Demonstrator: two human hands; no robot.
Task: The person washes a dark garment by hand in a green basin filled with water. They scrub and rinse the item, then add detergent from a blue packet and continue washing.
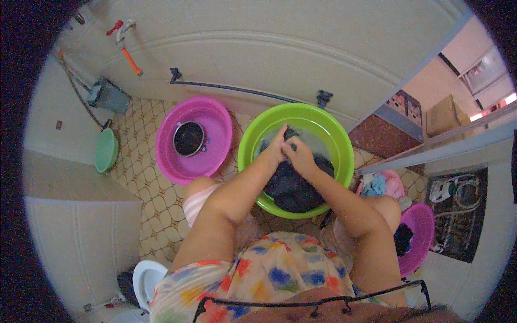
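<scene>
- Dark cloth (pixel 295 188) lies in a green basin (pixel 244 156), toward the near rim.
- Left hand (pixel 278 143) and right hand (pixel 299 154) meet above it, grip unclear.
- Likely soft, heavy, slippery; best held by folds.

Glossy plastic basin (pixel 299 111); matt cloth (pixel 293 187)

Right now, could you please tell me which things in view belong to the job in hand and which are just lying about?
In use: left hand, right hand, dark cloth, lime-green basin.
Seemingly idle: left pink basin, mint-green basin, grey container.
</scene>
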